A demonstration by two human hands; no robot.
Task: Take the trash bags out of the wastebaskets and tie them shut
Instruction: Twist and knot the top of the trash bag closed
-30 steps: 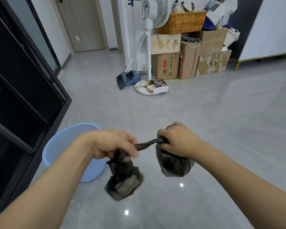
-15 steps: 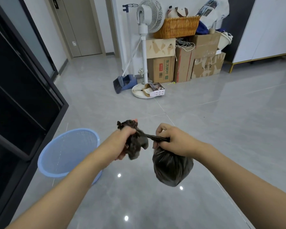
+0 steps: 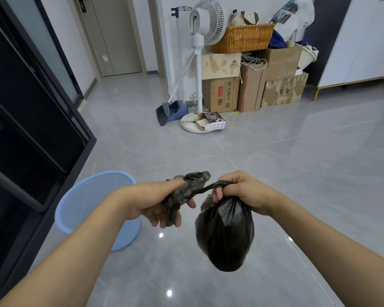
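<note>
Tying is the step in hand, judging by the rope of plastic stretched between the 2 hands. The right hand [image 3: 242, 191] is curled tight round the twisted neck of the black trash bag [image 3: 225, 235], whose full belly hangs below the fist, clear of the grey floor [image 3: 297, 173]. The left hand [image 3: 162, 202] holds the bag's loose tail [image 3: 191, 185]: the thumb side presses the bunched plastic while the lower fingers look half spread, so the hold seems light. The blue wastebasket [image 3: 80, 202] stands on the floor just left of the left forearm, with no liner that I can see. To knot this well, keep the right fist where it is as the anchor, so the twist does not unwind. Lead the tail once round the neck close to the right fingers, push its end through the loop, then pull both hands apart until it bites. The tail looks short, so a firmer pinch near its tip would help; slack there could let it slip out before the knot sets.
</note>
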